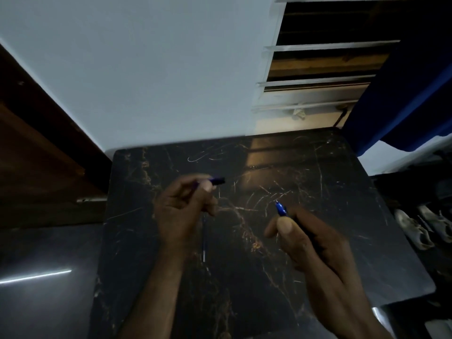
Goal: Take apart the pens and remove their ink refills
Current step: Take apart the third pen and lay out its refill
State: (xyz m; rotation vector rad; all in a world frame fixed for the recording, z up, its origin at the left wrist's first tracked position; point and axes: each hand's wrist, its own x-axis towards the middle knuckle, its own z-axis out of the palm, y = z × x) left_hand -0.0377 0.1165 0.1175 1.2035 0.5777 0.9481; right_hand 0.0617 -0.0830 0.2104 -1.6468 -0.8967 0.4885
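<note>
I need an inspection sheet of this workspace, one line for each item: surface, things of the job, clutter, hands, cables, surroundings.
Surface: dark marble-patterned table top, scratched, dimly lit.
Job's things: blue pen piece sticking out of the left hand; blue pen tip piece in the right hand; thin refill-like rod below the left hand, too dim to be sure.
Clutter: nothing seen on the table.
Hands: left hand closed on its pen piece; right hand pinching the tip piece.
Cables: nothing seen.
Surroundings: pale wall, louvred window, blue curtain, shoes on the floor.
</note>
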